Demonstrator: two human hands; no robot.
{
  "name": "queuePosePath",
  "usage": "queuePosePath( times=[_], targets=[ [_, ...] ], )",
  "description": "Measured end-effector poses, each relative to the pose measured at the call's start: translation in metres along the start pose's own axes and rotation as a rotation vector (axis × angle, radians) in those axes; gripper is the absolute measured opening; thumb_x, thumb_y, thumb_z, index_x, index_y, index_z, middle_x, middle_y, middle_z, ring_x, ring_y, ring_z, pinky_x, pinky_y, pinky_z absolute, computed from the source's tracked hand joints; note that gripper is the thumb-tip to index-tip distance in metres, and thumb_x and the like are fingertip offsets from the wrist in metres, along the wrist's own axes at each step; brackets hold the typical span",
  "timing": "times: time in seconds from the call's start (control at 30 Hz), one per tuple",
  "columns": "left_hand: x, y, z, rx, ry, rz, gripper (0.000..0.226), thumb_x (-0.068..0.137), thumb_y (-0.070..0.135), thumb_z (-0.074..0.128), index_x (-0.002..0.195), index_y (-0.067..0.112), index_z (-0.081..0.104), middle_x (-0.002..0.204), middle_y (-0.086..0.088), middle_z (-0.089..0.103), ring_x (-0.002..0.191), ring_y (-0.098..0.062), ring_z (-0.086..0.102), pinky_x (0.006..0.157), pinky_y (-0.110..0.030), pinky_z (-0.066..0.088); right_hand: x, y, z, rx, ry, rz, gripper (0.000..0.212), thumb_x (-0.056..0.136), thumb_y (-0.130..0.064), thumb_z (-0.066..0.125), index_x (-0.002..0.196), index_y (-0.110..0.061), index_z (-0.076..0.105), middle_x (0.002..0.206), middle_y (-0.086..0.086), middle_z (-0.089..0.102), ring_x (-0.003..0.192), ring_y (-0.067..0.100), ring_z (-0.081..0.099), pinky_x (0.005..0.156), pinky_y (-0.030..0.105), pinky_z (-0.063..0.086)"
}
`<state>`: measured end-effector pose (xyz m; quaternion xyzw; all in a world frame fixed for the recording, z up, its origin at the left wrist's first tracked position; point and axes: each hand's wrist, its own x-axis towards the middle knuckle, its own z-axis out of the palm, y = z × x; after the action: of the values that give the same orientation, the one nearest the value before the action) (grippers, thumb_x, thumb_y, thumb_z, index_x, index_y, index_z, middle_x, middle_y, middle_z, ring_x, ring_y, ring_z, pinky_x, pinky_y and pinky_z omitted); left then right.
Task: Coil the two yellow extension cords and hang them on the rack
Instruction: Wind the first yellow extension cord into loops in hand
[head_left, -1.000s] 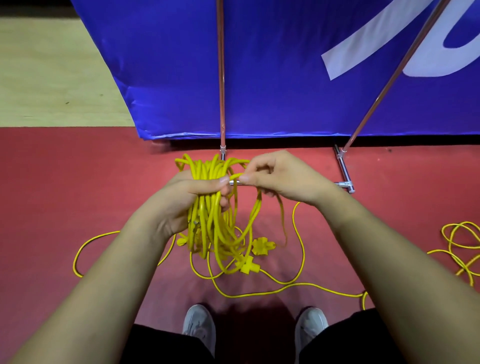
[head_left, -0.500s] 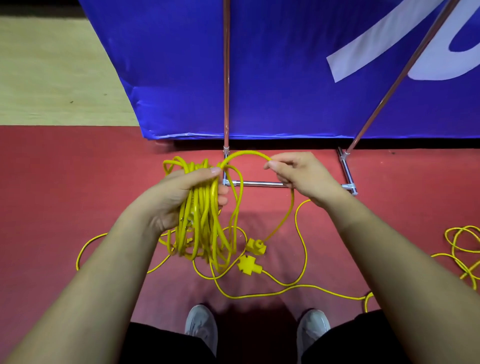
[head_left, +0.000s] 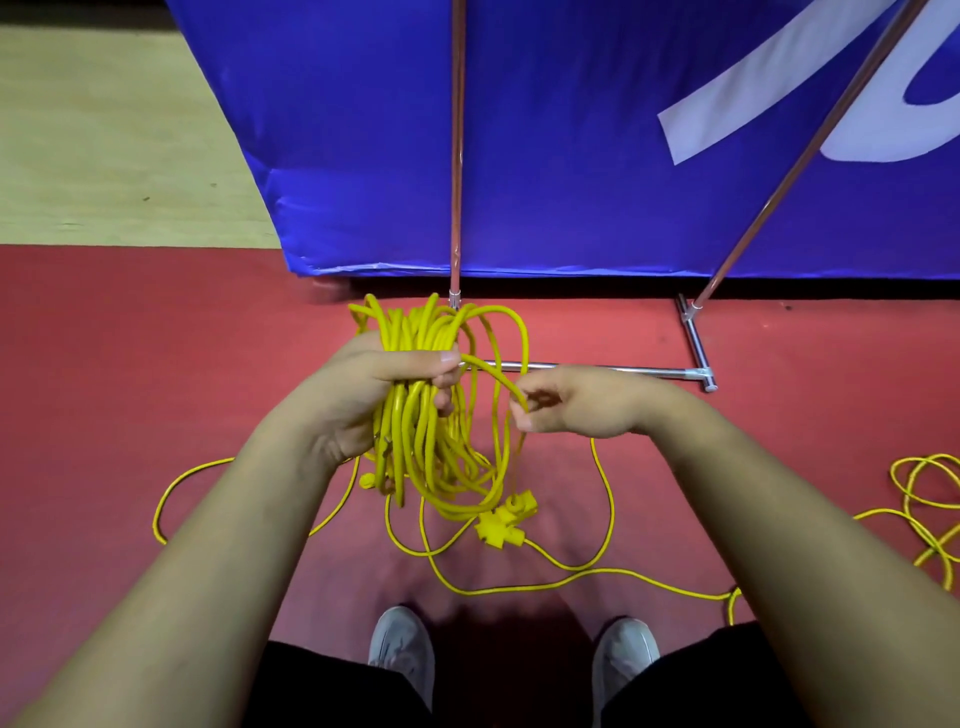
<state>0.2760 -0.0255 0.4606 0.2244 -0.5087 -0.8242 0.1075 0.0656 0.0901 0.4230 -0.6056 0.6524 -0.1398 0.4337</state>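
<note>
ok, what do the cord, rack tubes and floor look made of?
Cord: yellow plastic or rubber jacket, smooth, slight sheen, bending in soft loops. Rack tubes: polished metal, probably chromed steel, bright glints. Floor: matte red, carpet or rubber mat; texture too fine to tell.

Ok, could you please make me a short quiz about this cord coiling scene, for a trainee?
1. True or false: the left hand grips the coiled bundle.
2. What does the right hand pinch? A) a single yellow strand B) the metal bar C) a shoe
3. Fill in: the loose cord at the far right lies on the ___ floor.
Key: 1 true; 2 A; 3 red.
</note>
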Motion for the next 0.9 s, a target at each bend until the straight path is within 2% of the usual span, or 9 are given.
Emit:
queuePosePath(
  times=[0.07,0.17,0.23,0.37,0.47,0.53,0.7,0.83,0.9],
  targets=[
    [0.001,0.000,-0.001,-0.013,0.033,0.004,0.015,0.080,0.010,0.060,0.065,0.014,0.059,0.062,-0.002,0.046,0.052,-0.015,0.051,0.059,-0.029,0.048,0.002,0.021,0.003,0.076,0.003,0.072,0.020,0.094,-0.020,0.063,0.079,-0.009,0.056,0.062,-0.008,0.042,0.060,0.008,0.037,0.063,0.030,0.033],
    [0.002,0.002,-0.005,-0.022,0.094,-0.022,0.014,0.077,0.011,0.063,0.065,0.012,0.058,0.060,-0.002,0.048,0.051,-0.015,0.052,0.059,-0.029,0.051,0.003,0.029,-0.002,0.342,0.233,0.097,0.012,0.095,-0.011,0.061,0.087,-0.002,0.060,0.071,0.005,0.063,0.071,0.014,0.059,0.076,0.034,0.046],
    [-0.001,0.005,-0.008,0.014,0.116,-0.070,0.010,0.074,0.011,0.070,0.069,0.009,0.061,0.061,-0.003,0.054,0.051,-0.015,0.057,0.056,-0.028,0.054,0.000,0.017,-0.011,0.418,0.358,0.059,0.012,0.096,-0.010,0.058,0.091,-0.001,0.063,0.068,0.007,0.055,0.068,0.019,0.058,0.069,0.030,0.051],
    [-0.005,0.002,-0.008,0.193,0.072,-0.162,0.012,0.070,0.010,0.075,0.074,0.007,0.063,0.060,-0.006,0.064,0.049,-0.015,0.063,0.048,-0.028,0.054,-0.014,-0.022,-0.021,0.127,0.367,-0.069,0.018,0.096,-0.012,0.059,0.105,-0.016,0.074,0.056,-0.011,0.054,0.052,0.003,0.049,0.057,0.017,0.040],
    [-0.002,-0.007,-0.006,0.289,0.034,-0.163,0.017,0.070,0.018,0.076,0.070,0.011,0.061,0.060,-0.006,0.059,0.050,-0.017,0.059,0.054,-0.030,0.050,-0.015,-0.044,-0.013,-0.050,0.366,-0.137,0.017,0.094,-0.019,0.062,0.104,-0.018,0.076,0.074,-0.003,0.071,0.066,0.011,0.057,0.065,0.030,0.046],
    [0.001,-0.008,-0.005,0.309,0.047,-0.120,0.016,0.070,0.016,0.074,0.065,0.014,0.059,0.058,-0.004,0.052,0.048,-0.016,0.054,0.053,-0.029,0.047,-0.013,-0.050,-0.011,-0.089,0.415,-0.157,0.012,0.092,-0.023,0.064,0.096,-0.018,0.074,0.066,0.000,0.060,0.060,0.012,0.045,0.060,0.031,0.040],
    [0.000,0.000,-0.001,0.118,0.076,-0.038,0.020,0.073,0.007,0.063,0.058,0.015,0.052,0.051,0.000,0.040,0.042,-0.015,0.042,0.056,-0.029,0.047,-0.011,-0.020,-0.016,-0.211,0.244,0.048,0.025,0.092,-0.024,0.065,0.075,-0.006,0.060,0.064,0.001,0.049,0.059,0.013,0.040,0.059,0.030,0.033],
    [0.002,0.001,-0.005,0.094,0.110,-0.053,0.019,0.072,0.009,0.065,0.057,0.015,0.055,0.051,0.000,0.041,0.042,-0.015,0.044,0.056,-0.030,0.046,-0.013,0.006,-0.013,0.102,0.302,0.128,0.023,0.096,-0.017,0.060,0.073,-0.013,0.058,0.067,0.010,0.062,0.058,0.015,0.059,0.060,0.029,0.044],
    [0.001,0.000,-0.010,0.228,0.064,-0.088,0.017,0.073,0.012,0.068,0.061,0.016,0.057,0.053,-0.002,0.045,0.044,-0.017,0.046,0.054,-0.028,0.044,-0.015,-0.001,-0.019,0.136,0.446,0.071,0.017,0.097,-0.015,0.058,0.079,-0.013,0.060,0.062,0.007,0.056,0.050,0.005,0.049,0.055,0.027,0.037]
  ],
)
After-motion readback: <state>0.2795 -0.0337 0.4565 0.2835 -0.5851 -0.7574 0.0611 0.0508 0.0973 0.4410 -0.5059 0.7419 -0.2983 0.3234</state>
